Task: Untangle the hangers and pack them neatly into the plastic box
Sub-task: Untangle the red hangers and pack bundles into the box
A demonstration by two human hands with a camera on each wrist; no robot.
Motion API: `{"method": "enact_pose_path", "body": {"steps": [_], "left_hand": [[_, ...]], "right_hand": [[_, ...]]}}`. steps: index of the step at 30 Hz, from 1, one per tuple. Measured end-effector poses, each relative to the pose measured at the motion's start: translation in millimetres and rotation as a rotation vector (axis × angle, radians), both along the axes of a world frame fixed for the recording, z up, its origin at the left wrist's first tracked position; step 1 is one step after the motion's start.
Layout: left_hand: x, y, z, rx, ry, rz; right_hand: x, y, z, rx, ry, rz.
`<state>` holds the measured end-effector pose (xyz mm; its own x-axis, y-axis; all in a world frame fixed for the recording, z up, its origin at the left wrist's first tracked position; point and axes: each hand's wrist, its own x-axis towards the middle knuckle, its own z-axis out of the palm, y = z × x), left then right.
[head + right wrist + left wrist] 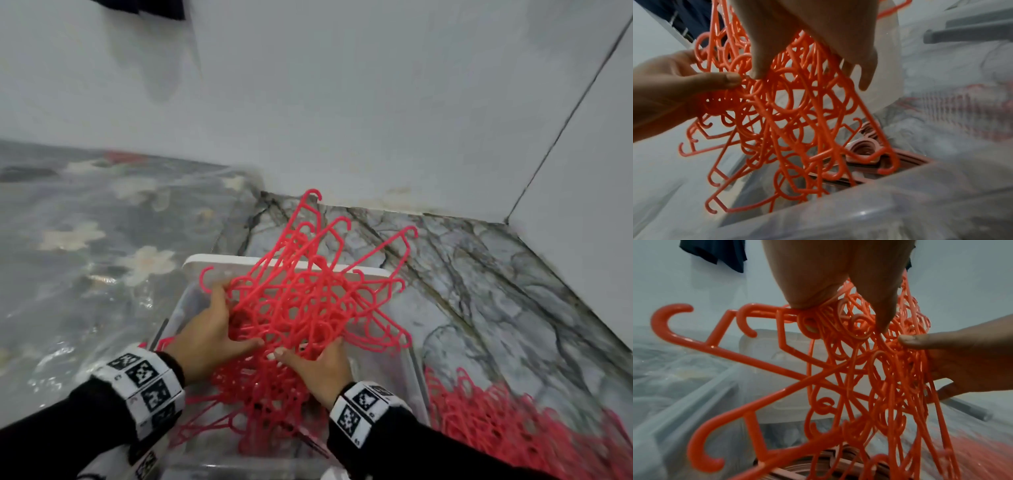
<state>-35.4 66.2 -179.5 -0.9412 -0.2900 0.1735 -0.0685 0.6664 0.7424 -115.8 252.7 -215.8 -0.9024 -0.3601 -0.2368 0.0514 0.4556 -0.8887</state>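
Tangled hangers (308,301), one clump: left hand (209,329) and right hand (320,368) each grip it, fingers curled, above plastic box (191,267). Risk: hooks snag, spilling outside.

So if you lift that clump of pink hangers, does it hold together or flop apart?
Probably holds together: the tangled hangers are hooked through each other between the left hand and right hand. Each looks thin and stiff, likely light. Loose hooks may snag the plastic box.

Both hands (260,349) grip tangled hangers (315,294) above plastic box (191,267).
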Motion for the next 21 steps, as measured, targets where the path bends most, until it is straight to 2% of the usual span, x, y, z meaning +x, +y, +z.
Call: {"method": "enact_pose_path", "body": {"steps": [2, 6, 8, 10, 12, 14, 16, 21], "left_hand": [[-3.4, -4.0, -5.2, -0.060, -0.095, -0.019], [-5.9, -5.4, -18.9, -0.171, -0.268, -0.105], [-5.3, -4.2, -22.6, -0.284, -0.368, -0.165], [-5.2, -2.9, -26.0, -0.399, -0.446, -0.236], [-5.3, 0.3, -27.4, -0.548, -0.537, -0.298], [-6.1, 7.1, -28.2, -0.700, -0.602, -0.355], [-8.7, 15.4, -28.7, -0.754, -0.597, -0.401], [-21.1, 24.4, -27.7, -0.581, -0.648, -0.488]], "right_hand": [[-1.9, 2.3, -8.5, 0.047, -0.067, 0.061], [-5.4, 7.1, -23.1, 0.216, -0.067, 0.220], [-7.9, 10.2, -22.6, 0.428, -0.063, 0.399], [-13.4, 15.3, -13.3, 0.657, -0.041, 0.653], [-21.1, 19.8, 0.8, 0.783, 0.026, 0.809], [-31.4, 23.5, 17.0, 0.851, 0.121, 0.831], [-38.7, 24.8, 34.3, 0.893, 0.212, 0.829], [-51.9, 33.8, 48.9, 0.878, 0.262, 0.710]]}}
